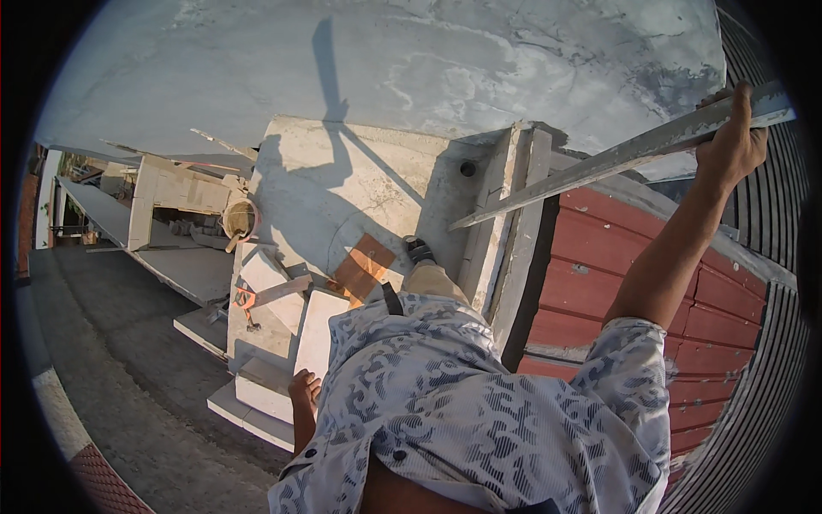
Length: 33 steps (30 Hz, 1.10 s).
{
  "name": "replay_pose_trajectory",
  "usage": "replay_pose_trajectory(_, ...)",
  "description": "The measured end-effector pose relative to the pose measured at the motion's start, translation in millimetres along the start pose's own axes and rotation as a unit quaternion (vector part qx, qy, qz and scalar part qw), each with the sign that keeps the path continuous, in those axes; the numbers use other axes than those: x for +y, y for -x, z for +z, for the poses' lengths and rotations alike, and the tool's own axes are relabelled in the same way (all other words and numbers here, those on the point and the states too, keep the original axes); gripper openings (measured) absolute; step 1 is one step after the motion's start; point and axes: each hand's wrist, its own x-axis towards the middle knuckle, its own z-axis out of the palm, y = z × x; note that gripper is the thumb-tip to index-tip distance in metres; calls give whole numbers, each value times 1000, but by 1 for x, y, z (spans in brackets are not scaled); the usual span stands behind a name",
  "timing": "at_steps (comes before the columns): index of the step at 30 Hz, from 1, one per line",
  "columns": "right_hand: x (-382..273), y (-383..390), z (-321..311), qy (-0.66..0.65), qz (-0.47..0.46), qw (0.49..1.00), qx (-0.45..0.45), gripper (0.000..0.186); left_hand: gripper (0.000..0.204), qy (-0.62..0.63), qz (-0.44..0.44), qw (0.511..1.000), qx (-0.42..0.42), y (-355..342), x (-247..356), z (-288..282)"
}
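My right hand (735, 146) is raised at the far right and closed around a long grey straightedge bar (616, 158). The bar slants down to the left, its far end near the pale ledge (490, 231) beside the concrete floor. My left hand (304, 390) hangs low by the white blocks (321, 330), its fingers curled in with nothing visible in them. A handsaw with an orange handle (245, 296) lies on the pale blocks ahead of that hand. Near my shoe (419, 250) rests a brown wooden board (364, 267).
A bucket (241, 218) with grey material stands by a pale box-like structure (184, 193) at the left. Smooth grey plaster (514, 60) spans the far side. Red roof panels (591, 265) and ribbed sheeting (775, 368) lie right. A drain hole (467, 169) sits near the ledge.
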Motion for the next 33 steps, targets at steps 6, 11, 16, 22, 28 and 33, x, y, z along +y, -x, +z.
replay_pose_trajectory(6, 32, -24, 18, -10, 7, 1000, -26, 26, 35, 265, -135, 953, -52, -45, 53, -3)
replay_pose_trajectory(11, 54, -35, 37, 12, 1, 999, -34, 28, 35, 177, -62, 982, 1, -14, 133, 24)
replay_pose_trajectory(16, 82, -51, 54, 50, 29, 998, -34, 31, 26, 203, -52, 978, 1, -19, 115, 30)
replay_pose_trajectory(22, 111, -74, 68, 53, 49, 996, -52, 35, 29, 261, -76, 962, -26, -13, 130, 34)
replay_pose_trajectory(28, 142, -75, 94, 48, 58, 996, -39, 30, 42, 170, 218, 957, 87, 89, 396, 45)
replay_pose_trajectory(33, 174, -78, 98, 73, 81, 991, -78, 36, 82, 117, 549, 828, 5, 182, 533, 41)
